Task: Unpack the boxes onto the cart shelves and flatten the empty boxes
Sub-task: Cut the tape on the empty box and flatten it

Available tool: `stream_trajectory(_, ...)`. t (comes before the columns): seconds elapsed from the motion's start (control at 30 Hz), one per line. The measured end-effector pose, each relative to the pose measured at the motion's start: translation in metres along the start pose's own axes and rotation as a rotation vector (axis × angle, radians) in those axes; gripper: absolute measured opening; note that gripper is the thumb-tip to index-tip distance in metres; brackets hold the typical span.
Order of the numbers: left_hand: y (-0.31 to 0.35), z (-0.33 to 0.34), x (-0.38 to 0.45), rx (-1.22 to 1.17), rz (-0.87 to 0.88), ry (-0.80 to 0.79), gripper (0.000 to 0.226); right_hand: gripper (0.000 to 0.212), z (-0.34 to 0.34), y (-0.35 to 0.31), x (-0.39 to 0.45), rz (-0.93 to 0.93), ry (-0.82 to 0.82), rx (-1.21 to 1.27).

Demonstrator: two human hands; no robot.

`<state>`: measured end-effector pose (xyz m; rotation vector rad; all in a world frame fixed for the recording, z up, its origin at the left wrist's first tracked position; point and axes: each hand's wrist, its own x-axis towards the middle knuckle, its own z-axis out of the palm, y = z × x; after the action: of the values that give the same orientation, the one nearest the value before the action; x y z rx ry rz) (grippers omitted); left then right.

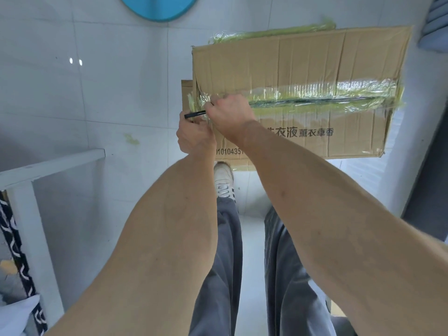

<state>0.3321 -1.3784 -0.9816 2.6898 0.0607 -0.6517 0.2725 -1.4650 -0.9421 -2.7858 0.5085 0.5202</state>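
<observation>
Right hand (230, 112) grip: fingers curled round a thin black tool (195, 114), tip end at the left end of the taped seam on the cardboard box (303, 69). Left hand (195, 137) sits just below and beside it, fingers curled against the box's left corner; whether it actually pinches tape or cardboard can't be told, the right hand covers it. Box stands on the floor (97, 81) straight ahead of the person, top flaps closed, seam covered in crinkled clear tape (327, 93) over yellow-green tape, dark slit showing along the seam right of the hand. Printed characters and a partial number on the near face. Second piece of cardboard (186, 90) pokes out behind the box's left edge. Floor is glossy white tile with two light reflections. White frame (48, 163) at left, black-and-white patterned strap (17, 248) hanging beside it. Blue round object (160, 8) at top edge. Grey trousers (228, 263) and a white shoe (223, 180) below the arms.
</observation>
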Motion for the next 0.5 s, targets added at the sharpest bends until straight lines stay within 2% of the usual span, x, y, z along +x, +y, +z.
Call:
stream_trajectory(0.2,-0.002,0.006,-0.005,0.05,0.042,0.009,0.015,0.024,-0.001,0.012,-0.006,0.058,0.009,0.031)
stream_trajectory(0.3,-0.005,0.01,-0.008,0.095,0.042,0.03,0.019,0.013,0.001,0.041,-0.026,0.133,-0.138,-0.049)
stream_trajectory(0.37,-0.008,0.011,-0.009,0.116,0.065,0.05,0.02,0.019,0.009,0.069,-0.042,0.236,-0.252,-0.111)
stream_trajectory(0.5,0.001,0.024,-0.017,0.21,0.081,0.128,0.029,0.023,0.028,0.108,-0.072,0.293,-0.261,-0.15)
